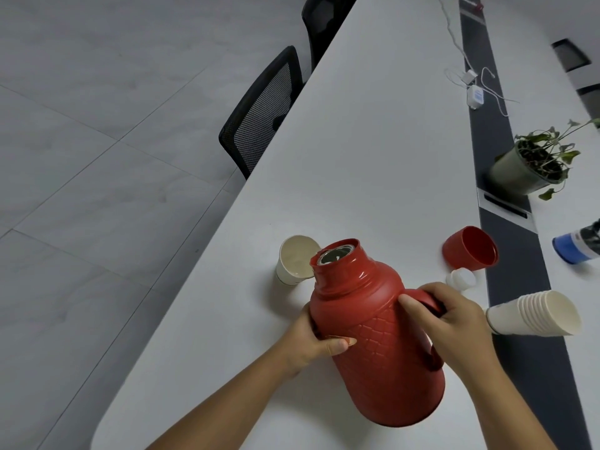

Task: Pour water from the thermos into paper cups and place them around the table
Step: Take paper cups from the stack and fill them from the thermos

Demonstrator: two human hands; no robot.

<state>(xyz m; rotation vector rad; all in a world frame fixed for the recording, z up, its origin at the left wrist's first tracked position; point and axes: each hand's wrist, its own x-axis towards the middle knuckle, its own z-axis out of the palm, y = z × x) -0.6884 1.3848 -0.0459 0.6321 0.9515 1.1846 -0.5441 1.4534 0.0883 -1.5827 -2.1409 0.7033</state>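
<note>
The pouring step is in hand: the red thermos (373,332) is lifted and tipped over the near part of the white table (373,141), its cap off and its mouth open. The right hand (461,323) is curled round the handle on the thermos's right side, thumb pressed against the shoulder of the body. The left hand (311,339) cups the left side of the body, thumb lying across the quilted pattern, steadying the weight.

The thermos's long axis runs from its base, near the person at lower right, up and away to the neck at upper left. The mouth points towards the single paper cup (297,259), which stands upright just beyond it, close to the table's left edge. The lip of the thermos overlaps the cup's rim in this view; whether they touch I cannot tell. No stream of water shows, and the cup seems to hold little or nothing, though that is hard to judge.

The next move likely calls for a slow further tilt, mouth kept over the cup, since a light paper cup could tip or overflow easily.

The red lid (470,246) and a small white stopper (462,279) lie to the right, and a stack of paper cups (535,313) lies on its side beside the right hand, waiting to be filled
</note>
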